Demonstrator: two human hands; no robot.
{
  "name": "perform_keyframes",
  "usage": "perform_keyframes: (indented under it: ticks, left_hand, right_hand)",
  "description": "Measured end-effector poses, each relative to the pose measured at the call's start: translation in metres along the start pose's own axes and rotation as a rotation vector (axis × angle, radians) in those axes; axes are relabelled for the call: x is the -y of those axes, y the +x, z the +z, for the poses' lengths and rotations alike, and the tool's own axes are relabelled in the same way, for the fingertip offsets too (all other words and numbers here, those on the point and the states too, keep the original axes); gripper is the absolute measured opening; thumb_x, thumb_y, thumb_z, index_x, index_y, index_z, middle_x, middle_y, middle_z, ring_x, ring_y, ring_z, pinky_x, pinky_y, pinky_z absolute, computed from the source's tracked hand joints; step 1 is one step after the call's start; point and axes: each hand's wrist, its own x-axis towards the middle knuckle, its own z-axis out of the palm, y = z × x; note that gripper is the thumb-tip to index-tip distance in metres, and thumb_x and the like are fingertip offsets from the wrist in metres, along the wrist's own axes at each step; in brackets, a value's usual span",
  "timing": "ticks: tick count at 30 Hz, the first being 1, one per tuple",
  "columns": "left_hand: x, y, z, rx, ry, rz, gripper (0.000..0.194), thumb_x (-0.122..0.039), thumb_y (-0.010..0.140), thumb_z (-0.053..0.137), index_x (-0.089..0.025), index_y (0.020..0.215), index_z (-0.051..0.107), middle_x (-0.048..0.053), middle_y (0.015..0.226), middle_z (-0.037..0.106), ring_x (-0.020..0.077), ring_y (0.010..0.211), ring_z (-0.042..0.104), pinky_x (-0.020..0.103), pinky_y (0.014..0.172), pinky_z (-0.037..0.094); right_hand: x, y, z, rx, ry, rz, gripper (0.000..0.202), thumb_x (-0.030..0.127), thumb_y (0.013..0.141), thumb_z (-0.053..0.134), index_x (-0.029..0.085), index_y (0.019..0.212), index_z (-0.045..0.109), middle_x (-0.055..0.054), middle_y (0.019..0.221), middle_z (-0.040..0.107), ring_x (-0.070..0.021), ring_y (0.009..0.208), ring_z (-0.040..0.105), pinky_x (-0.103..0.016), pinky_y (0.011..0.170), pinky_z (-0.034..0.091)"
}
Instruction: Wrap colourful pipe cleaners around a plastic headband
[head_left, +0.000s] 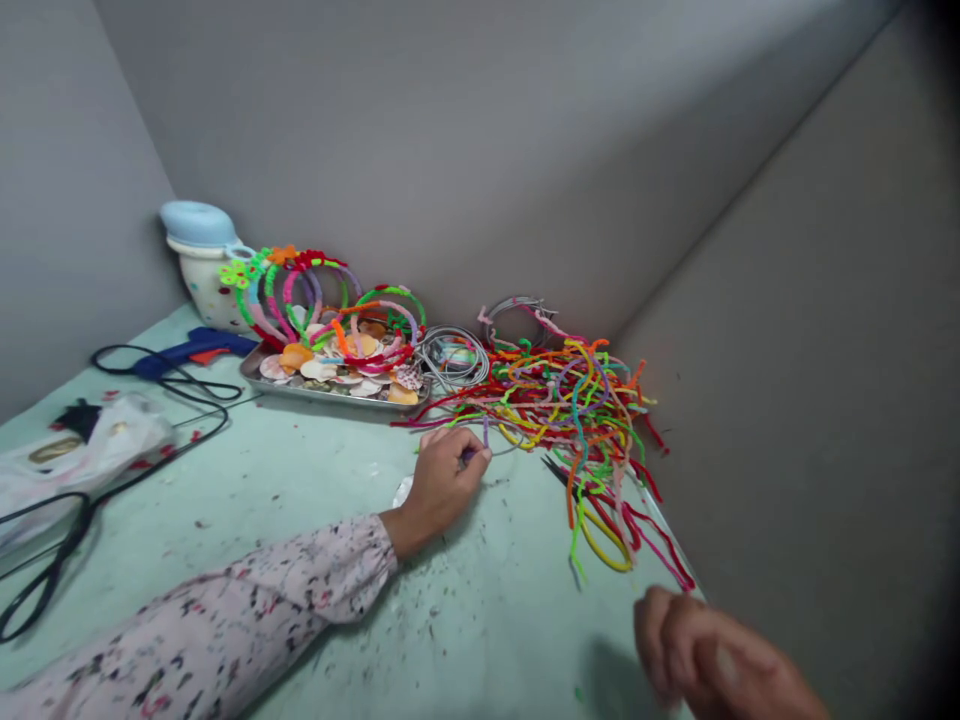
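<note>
My left hand [444,482] rests low over the table with its fingers closed. A short purple pipe cleaner [486,432] sticks up from its pinch, and a thin grey wire [512,448] curves out beside the fingertips. At the lower right, my right hand [720,650] hovers near the table's edge, its fingers curled inward and slightly blurred. Whatever it may hold is hidden. Just beyond my hands lies a tangled heap of coloured pipe cleaners [555,395]. Scissors [559,475] with dark blades lie partly under the heap's near side.
A metal tray [330,396] holds shells and several pipe-cleaner-wrapped hoops [300,295]. Coiled grey wire [454,358] lies beside it. Farther left are a blue glue gun [184,352], its black cord [94,500], a plastic bag [90,450] and a blue-lidded container [206,265]. Walls bound the table.
</note>
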Motion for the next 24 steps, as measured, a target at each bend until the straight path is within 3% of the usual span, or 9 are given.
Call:
perform_keyframes:
  ticks: [1,3,5,8,12,17,19,24]
  left_hand:
    - [0.000,-0.001,0.000,0.007,0.000,0.010,0.016,-0.027,0.085,0.053,-0.019,0.073,0.059,-0.001,0.073,0.061,0.0166,0.079,0.052,0.033,0.080,0.036]
    - [-0.001,-0.002,-0.001,-0.006,0.004,0.020,0.015,-0.027,0.085,0.053,-0.019,0.073,0.059,-0.001,0.073,0.061,0.0167,0.079,0.052,0.033,0.080,0.036]
    - [-0.002,-0.002,-0.001,-0.012,0.010,0.031,0.015,-0.028,0.085,0.053,-0.020,0.074,0.059,-0.001,0.074,0.061,0.0168,0.079,0.052,0.033,0.081,0.036]
    - [-0.002,-0.002,0.000,-0.013,0.012,0.040,0.014,-0.028,0.085,0.054,-0.020,0.074,0.059,-0.001,0.074,0.061,0.0167,0.079,0.052,0.033,0.081,0.036]
    - [-0.002,-0.001,0.000,-0.018,0.012,0.036,0.015,-0.028,0.085,0.054,-0.020,0.073,0.058,-0.001,0.074,0.061,0.0168,0.078,0.053,0.033,0.081,0.036]
    - [-0.001,0.000,-0.003,-0.029,-0.002,0.033,0.016,-0.029,0.085,0.053,-0.020,0.073,0.059,-0.001,0.076,0.063,0.0173,0.079,0.053,0.034,0.082,0.036]
    - [0.000,0.000,-0.004,-0.025,-0.014,0.028,0.016,-0.029,0.085,0.053,-0.020,0.073,0.059,-0.001,0.076,0.063,0.0173,0.079,0.054,0.034,0.082,0.037]
    - [0.002,0.003,-0.001,0.006,-0.008,0.042,0.016,-0.030,0.085,0.053,-0.021,0.073,0.060,0.000,0.075,0.063,0.0180,0.079,0.054,0.035,0.081,0.037]
  right_hand:
    - [-0.004,0.000,-0.002,-0.146,-0.073,0.030,0.053,0.066,0.083,0.037,0.026,0.056,0.058,-0.009,0.057,0.057,-0.0212,0.055,0.057,-0.032,0.049,0.046]
    - [-0.014,0.003,-0.009,-0.240,-0.376,0.176,0.040,0.062,0.079,0.049,0.026,0.068,0.063,-0.007,0.059,0.059,-0.0209,0.053,0.056,-0.031,0.049,0.045]
    - [-0.028,0.007,-0.014,-0.234,-0.637,0.285,0.034,0.060,0.070,0.060,0.026,0.076,0.065,-0.005,0.063,0.064,-0.0217,0.053,0.059,-0.033,0.052,0.046]
    - [-0.056,0.015,-0.012,-0.154,-0.805,0.355,0.035,0.058,0.074,0.055,0.025,0.083,0.062,-0.003,0.057,0.063,-0.0213,0.049,0.058,-0.031,0.049,0.042]
    - [-0.073,0.045,0.006,-0.167,-0.952,0.206,0.025,0.045,0.082,0.051,0.021,0.081,0.058,-0.003,0.063,0.063,-0.0206,0.056,0.059,-0.030,0.053,0.040]
    - [-0.053,0.088,0.024,-0.164,-0.809,-0.125,0.019,0.033,0.087,0.049,0.020,0.092,0.062,-0.008,0.090,0.067,-0.0219,0.079,0.063,-0.033,0.067,0.047]
    - [-0.044,0.090,0.026,-0.190,-0.720,-0.202,0.020,0.031,0.088,0.048,0.020,0.100,0.061,-0.008,0.093,0.066,-0.0211,0.078,0.063,-0.032,0.066,0.049]
    - [-0.035,0.076,0.032,-0.263,-0.555,-0.358,0.013,0.027,0.089,0.051,0.023,0.094,0.062,-0.008,0.091,0.065,-0.0210,0.079,0.063,-0.031,0.063,0.051]
